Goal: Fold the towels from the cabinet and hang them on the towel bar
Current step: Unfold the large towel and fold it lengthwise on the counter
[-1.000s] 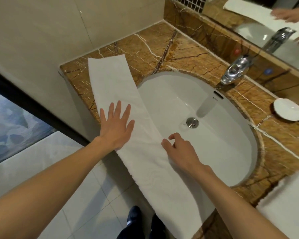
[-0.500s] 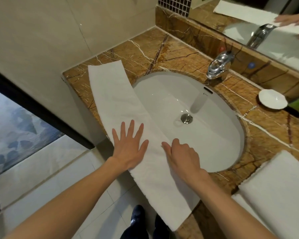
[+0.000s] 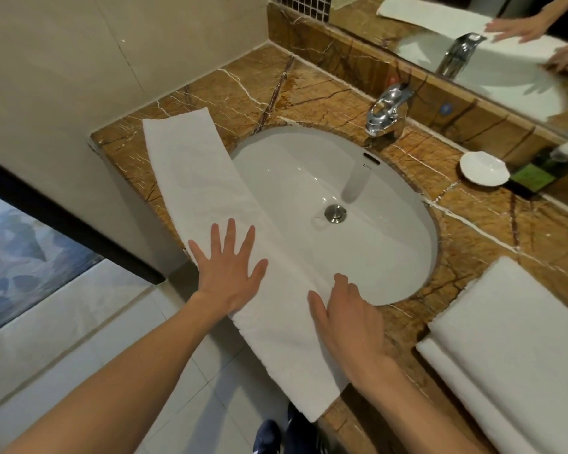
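At the marble counter (image 3: 309, 90), a person is smoothing a long, narrow folded towel (image 3: 207, 191). The strip is lying diagonally, with its far end on the counter near the left wall. Its middle is overlapping the left rim of the sink (image 3: 292, 172), and its near end is hanging past the counter's front edge.

Left hand (image 3: 230, 273) is pressing flat on the strip, fingers straight and spread, grasping nothing. Compared with 1.0 s ago, it is sitting further along the strip toward the near end. Its fingers are fanning wider than 0.5 s ago.

Right hand (image 3: 346, 319) is resting on the strip's basin-side edge, much where it was before, fingers bent downward. Cannot tell whether they are pinching the cloth or only lying on it.

The towel is showing no new fold. A second folded towel (image 3: 512, 342) is lying on the counter right of the sink, apart from both hands.
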`<state>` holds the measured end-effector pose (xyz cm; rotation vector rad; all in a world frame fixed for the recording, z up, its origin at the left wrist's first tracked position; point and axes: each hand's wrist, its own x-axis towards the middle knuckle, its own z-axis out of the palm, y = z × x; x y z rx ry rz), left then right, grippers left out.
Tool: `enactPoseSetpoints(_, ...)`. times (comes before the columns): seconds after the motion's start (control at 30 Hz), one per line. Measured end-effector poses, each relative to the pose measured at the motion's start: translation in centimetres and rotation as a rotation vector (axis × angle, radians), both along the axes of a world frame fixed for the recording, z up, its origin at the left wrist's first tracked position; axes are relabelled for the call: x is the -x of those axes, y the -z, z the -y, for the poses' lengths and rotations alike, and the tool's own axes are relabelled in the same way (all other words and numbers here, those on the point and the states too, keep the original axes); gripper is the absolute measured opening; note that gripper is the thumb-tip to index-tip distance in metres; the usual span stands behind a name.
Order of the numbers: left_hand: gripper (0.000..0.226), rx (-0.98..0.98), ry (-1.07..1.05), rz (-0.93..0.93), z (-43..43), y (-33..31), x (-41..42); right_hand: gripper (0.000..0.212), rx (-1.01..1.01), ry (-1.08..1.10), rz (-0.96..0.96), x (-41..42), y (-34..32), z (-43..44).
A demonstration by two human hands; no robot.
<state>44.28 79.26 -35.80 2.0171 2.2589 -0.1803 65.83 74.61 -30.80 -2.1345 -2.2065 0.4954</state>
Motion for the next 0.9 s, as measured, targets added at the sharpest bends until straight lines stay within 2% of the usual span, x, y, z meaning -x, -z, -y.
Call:
enactPoseSetpoints(0.17,0.078,-0.003,0.013,0.015,0.1,-0.2,0.0,0.031,-0.156,-0.005,0.161,-0.1,0.3,1.7)
enactPoseSetpoints(0.37,0.076,-0.024,0.023,0.032,0.0,0.2,0.0,0.055,-0.114,0.015,0.233,0.0,1.8,2.2)
enactPoseSetpoints(0.5,0.076,-0.044,0.024,0.028,-0.1,0.5,0.1,0.059,-0.183,-0.073,0.197,0.4,1.8,2.4)
enactPoseSetpoints(0.63,0.077,-0.049,0.016,0.019,-0.1,0.6,0.1,0.069,-0.082,-0.253,0.105,1.3,2.5,3.0)
enactPoseSetpoints(0.9,0.077,-0.042,0.018,0.014,-0.2,0.7,0.1,0.072,-0.064,-0.277,0.106,1.1,3.9,3.7)
